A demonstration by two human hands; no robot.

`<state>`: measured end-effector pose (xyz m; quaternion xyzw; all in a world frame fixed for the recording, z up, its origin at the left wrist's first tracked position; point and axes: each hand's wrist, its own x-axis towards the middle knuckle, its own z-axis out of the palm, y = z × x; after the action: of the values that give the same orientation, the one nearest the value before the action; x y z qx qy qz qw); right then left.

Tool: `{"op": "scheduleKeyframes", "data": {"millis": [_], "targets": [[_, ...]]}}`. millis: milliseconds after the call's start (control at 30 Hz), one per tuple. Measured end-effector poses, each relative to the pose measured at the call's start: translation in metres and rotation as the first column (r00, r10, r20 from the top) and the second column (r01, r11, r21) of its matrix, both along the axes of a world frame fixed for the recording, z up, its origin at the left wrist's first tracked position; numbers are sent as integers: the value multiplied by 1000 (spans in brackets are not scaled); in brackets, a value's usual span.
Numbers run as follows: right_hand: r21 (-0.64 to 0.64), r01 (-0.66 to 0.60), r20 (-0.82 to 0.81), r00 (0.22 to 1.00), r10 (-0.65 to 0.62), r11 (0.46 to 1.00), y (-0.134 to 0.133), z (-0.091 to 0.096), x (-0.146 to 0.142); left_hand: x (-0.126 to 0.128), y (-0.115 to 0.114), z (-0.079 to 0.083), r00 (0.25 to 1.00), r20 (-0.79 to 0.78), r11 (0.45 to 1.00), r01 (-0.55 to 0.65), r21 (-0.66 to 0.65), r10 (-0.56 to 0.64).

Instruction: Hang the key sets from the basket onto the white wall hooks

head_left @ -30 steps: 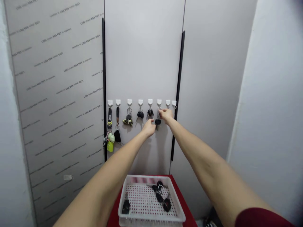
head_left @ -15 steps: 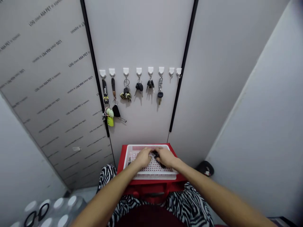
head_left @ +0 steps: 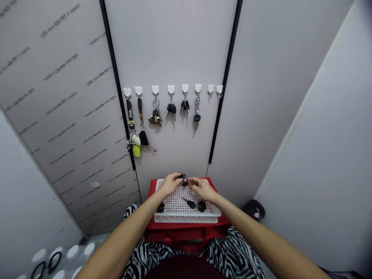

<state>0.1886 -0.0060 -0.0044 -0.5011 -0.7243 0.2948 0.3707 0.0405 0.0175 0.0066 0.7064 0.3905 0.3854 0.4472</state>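
Above the basket (head_left: 186, 219): the left hand (head_left: 170, 183) is pinching the keys (head_left: 184, 179); the right hand (head_left: 202, 188) is meeting their right side, whether gripping, cannot tell.
Inside: loose keys (head_left: 191, 204) are lying right and left.
Underneath: the red counter (head_left: 186, 226) is supporting everything.
Wall: hooks (head_left: 171, 90) are holding bunches (head_left: 171, 108).
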Motion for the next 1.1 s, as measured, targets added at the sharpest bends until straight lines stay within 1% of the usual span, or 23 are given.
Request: {"op": "scheduleKeyframes", "data": {"millis": [67,133,233,333,400,433,500,567,667,800,933,1000,1100], "targets": [[1,-31,-130,991,31,1000,0,11,-5,-2,-2,14,996,85,997,28,-72,-21],[26,-48,-231,972,53,998,-2,25,-10,-4,-7,27,989,138,989,68,-133,-49],[24,-63,-293,954,67,998,-4,46,-14,-4,-13,41,977,198,976,113,-186,-75],[-42,-53,-336,941,36,998,-7,60,-13,-3,-15,50,966,238,973,144,-181,-98],[-64,-31,-360,933,6,997,-7,65,-11,-1,-14,56,968,228,981,137,-138,-103],[-67,-22,-371,929,-4,998,-6,68,-9,0,-13,59,973,214,988,116,-100,-92],[-71,-9,-406,914,-21,997,-4,75,-6,1,-11,65,984,173,999,42,2,-42],[-71,13,-458,888,-45,997,-1,83,-3,2,-8,71,991,127,994,-42,98,29],[-48,61,-521,850,-77,997,2,97,2,5,-6,79,993,65,981,-105,166,95],[-23,92,-563,822,-89,995,7,114,7,13,-3,91,995,43,967,-102,233,95],[30,114,-593,802,-74,993,16,132,10,25,2,106,999,7,961,-43,273,43],[62,150,-615,784,-81,987,22,146,12,33,7,117,999,-4,951,-41,307,45],[113,230,-650,753,-103,967,33,173,16,47,14,140,997,11,917,-77,391,79]]}}
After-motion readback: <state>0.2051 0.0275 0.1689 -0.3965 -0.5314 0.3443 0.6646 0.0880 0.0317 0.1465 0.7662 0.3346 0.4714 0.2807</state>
